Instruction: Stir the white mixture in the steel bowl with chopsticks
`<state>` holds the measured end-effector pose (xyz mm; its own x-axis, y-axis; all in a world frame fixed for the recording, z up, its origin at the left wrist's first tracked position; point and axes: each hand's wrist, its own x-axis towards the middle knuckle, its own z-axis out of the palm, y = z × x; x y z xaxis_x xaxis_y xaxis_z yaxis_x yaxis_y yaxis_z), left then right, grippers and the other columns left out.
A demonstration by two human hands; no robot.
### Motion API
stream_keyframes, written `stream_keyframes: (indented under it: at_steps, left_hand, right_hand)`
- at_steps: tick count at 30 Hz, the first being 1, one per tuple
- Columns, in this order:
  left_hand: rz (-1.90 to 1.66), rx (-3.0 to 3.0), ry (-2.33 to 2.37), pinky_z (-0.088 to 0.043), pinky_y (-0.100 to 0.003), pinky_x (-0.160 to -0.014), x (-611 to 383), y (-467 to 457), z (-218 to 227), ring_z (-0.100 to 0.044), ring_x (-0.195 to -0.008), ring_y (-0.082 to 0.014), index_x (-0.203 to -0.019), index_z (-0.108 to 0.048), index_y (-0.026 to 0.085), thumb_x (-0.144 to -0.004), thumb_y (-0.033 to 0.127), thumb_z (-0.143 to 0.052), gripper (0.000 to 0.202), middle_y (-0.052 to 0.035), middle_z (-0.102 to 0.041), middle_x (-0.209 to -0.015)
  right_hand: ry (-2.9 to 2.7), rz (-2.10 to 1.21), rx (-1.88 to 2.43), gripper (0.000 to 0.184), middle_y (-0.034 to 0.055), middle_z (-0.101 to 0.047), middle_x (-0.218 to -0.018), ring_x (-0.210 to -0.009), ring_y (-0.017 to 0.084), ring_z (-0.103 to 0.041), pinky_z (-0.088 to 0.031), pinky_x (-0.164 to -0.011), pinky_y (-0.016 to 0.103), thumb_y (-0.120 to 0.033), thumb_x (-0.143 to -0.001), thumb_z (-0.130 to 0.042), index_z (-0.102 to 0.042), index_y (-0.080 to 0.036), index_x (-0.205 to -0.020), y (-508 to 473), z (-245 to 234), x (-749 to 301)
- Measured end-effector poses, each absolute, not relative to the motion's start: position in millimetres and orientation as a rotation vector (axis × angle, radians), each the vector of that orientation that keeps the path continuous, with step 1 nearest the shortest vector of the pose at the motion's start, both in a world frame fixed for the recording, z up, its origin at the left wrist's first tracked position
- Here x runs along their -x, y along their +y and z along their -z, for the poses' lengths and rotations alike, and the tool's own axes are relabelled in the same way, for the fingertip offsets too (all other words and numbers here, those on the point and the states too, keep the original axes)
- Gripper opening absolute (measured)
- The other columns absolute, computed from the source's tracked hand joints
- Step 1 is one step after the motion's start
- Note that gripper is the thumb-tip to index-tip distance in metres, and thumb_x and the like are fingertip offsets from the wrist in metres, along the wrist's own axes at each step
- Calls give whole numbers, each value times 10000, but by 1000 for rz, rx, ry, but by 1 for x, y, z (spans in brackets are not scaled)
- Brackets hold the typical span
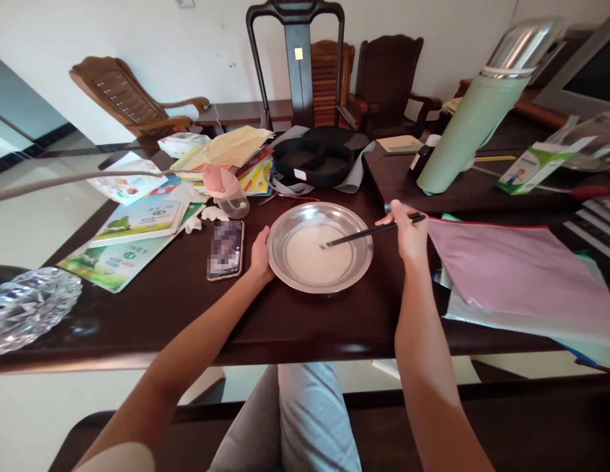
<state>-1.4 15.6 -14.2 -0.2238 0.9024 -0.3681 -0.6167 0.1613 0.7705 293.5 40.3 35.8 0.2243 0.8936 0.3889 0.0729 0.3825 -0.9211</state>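
A shiny metal basin (pixel 321 286) stands on the dark wooden table in front of me, with a pale, milky-looking substance (pixel 312 259) across its bottom. My left hand (pixel 261 254) grips the basin's left rim, its fingers partly hidden beneath the side. Black chopsticks (pixel 366 232) are held in my right hand (pixel 407 229), to the right of the basin. Their tips slant down to the left and reach the pale substance near the middle.
A phone (pixel 226 250) lies left of the basin, near a pink-lidded cup (pixel 226 190) and booklets (pixel 137 219). Behind sit black straps (pixel 314 157). At right are a green thermos (pixel 474 128), a small box (pixel 535 167) and a pink folder (pixel 521 265). A glass dish (pixel 37 305) is far left.
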Motion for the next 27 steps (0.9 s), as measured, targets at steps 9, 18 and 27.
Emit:
stream_keyframes:
  at_steps: [9,18,27]
  left_hand:
    - [-1342,-342,1002,-599,-526,-965,6,14,11,-761,-1034,-372,-838,-742,199,-824,506,-742,308,-94,-813,-911]
    - [-1379,-314,915,-588,-486,-967,0,9,3,-766,-1016,-353,-942,-759,170,-880,414,-670,267,-85,-813,-894]
    - [-1490,-366,909,-576,-482,-971,0,-1,-1,-760,-1036,-362,-1004,-773,165,-836,330,-677,254,-84,-821,-956]
  right_hand:
    - [-1332,-815,988,514,10,-722,-592,-631,205,-730,-570,-723,356,-719,-770,-762,-702,-245,-581,40,-35,-292]
    - [-1448,-919,943,523,6,-725,-603,-647,198,-738,-572,-718,334,-727,-776,-750,-706,-237,-598,37,-36,-286]
    - [-1234,-854,997,553,-5,-653,-491,-509,180,-668,-559,-642,333,-675,-830,-725,-613,-239,-508,43,-31,-296]
